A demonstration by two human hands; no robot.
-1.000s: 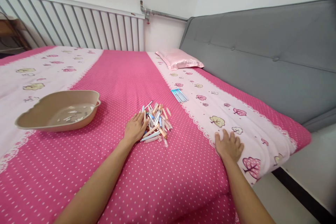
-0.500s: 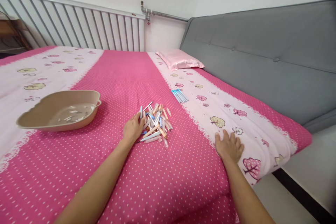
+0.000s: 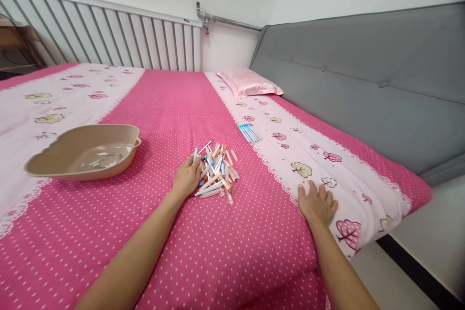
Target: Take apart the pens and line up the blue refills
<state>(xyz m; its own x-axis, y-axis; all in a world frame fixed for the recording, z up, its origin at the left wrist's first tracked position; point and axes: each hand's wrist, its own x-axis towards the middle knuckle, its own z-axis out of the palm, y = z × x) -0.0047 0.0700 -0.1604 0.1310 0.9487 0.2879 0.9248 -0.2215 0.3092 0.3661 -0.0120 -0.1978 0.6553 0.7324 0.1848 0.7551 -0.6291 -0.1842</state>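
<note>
A heap of pens and pen parts (image 3: 218, 172) lies in the middle of the pink dotted bed sheet (image 3: 170, 111). My left hand (image 3: 186, 177) rests at the heap's left edge with its fingers curled around a pen (image 3: 196, 156) that sticks up past them. My right hand (image 3: 318, 202) lies flat and spread on the pale tree-print strip near the bed's right edge, holding nothing. A tidy row of blue pens (image 3: 249, 132) lies farther up the bed, apart from both hands.
A beige plastic tray (image 3: 54, 162) with a few small pieces inside sits at the left. A pink pillow (image 3: 249, 82) lies by the grey padded headboard (image 3: 363, 77). A slatted rail (image 3: 109, 34) runs along the far side. The bed's corner drops off at the right.
My left hand's fingers have curled in from lying over the heap's edge and closed on a pen. My right hand has stayed put.
</note>
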